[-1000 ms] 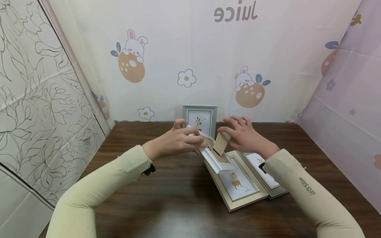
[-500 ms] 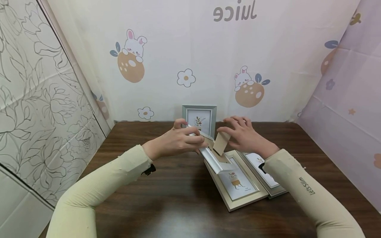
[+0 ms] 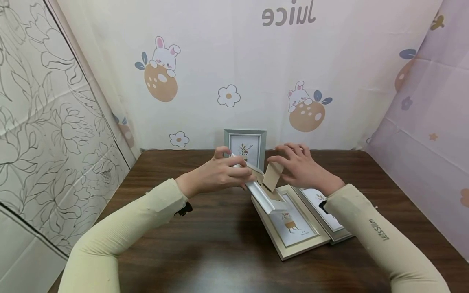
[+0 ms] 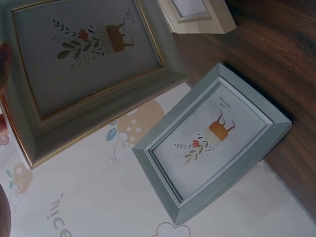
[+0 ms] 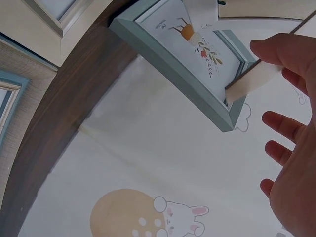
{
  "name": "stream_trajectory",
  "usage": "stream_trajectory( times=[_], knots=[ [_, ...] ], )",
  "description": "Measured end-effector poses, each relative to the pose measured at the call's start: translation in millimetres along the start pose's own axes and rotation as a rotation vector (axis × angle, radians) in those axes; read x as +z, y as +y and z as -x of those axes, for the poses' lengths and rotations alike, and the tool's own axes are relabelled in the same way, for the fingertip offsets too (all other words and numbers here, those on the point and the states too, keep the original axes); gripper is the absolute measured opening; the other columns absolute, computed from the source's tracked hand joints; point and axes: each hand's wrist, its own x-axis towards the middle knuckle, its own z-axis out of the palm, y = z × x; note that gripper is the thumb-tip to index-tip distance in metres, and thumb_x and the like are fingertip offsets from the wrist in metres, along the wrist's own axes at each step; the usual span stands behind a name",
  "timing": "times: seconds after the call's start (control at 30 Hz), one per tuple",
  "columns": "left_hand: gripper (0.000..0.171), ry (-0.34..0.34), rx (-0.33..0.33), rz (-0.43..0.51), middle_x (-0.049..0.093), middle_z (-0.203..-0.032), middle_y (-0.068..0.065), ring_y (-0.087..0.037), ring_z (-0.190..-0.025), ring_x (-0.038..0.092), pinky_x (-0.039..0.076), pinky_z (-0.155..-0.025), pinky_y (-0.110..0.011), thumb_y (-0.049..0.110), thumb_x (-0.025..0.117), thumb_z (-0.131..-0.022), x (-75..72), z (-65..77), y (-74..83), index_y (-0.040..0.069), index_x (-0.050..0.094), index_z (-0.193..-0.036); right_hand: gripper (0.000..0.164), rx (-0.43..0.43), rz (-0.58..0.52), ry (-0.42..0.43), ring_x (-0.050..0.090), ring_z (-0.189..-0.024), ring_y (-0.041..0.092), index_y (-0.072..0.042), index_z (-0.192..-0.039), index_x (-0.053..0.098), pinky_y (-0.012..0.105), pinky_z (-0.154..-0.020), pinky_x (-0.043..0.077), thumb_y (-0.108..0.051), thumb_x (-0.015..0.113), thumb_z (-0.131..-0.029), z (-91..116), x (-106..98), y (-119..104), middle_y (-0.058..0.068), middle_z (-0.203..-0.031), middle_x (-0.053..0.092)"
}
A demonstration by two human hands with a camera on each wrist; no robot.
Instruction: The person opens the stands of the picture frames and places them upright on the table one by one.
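My left hand [image 3: 221,173] grips a white picture frame [image 3: 261,197] by its edge, tilted with its back toward me. In the left wrist view this picture frame [image 4: 106,106] shows its front, with gold trim round a plant-in-a-pot print. My right hand [image 3: 302,165] pinches the beige easel leg [image 3: 272,176], which is swung out from the frame's back. From the right wrist, the thumb [image 5: 279,49] lies on one side of the leg and the index finger [image 5: 295,79] on the other, while the remaining fingers hang free.
Behind the hands a grey-green picture frame [image 3: 245,132] stands near the patterned curtain [image 3: 205,118]. A cream picture frame [image 3: 289,253] lies face up below the held one, with a greyish picture frame [image 3: 338,235] beside it, partly under my right forearm. The tabletop [image 3: 176,252] is dark wood.
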Motion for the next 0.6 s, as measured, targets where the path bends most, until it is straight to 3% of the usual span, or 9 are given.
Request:
stream_trajectory(
  times=[0.37,0.6],
  knots=[
    [0.027,-0.047,-0.045,0.030,0.056,-0.102,0.009,-0.012,-0.100,0.058,0.029,-0.094,-0.049,0.035,0.077,-0.085,-1.9,0.9,1.8,0.024,0.071,-0.109,0.059,0.031,0.000,0.017,0.030,-0.130,0.045,-0.018,-0.135,0.053,0.064,-0.097,0.018,-0.011,0.075,-0.080,6.0,-9.1,4.6,0.023,-0.142,0.040],
    [0.028,-0.024,-0.042,0.015,0.057,-0.098,0.009,-0.011,-0.099,0.059,0.030,-0.092,-0.047,0.035,0.077,-0.084,-1.9,0.7,1.2,0.021,0.073,-0.108,0.062,0.069,0.015,0.073,0.031,-0.127,0.046,-0.016,-0.135,0.051,0.065,-0.094,0.020,-0.009,0.076,-0.078,17.4,-14.6,13.2,0.023,-0.141,0.039]
  ],
)
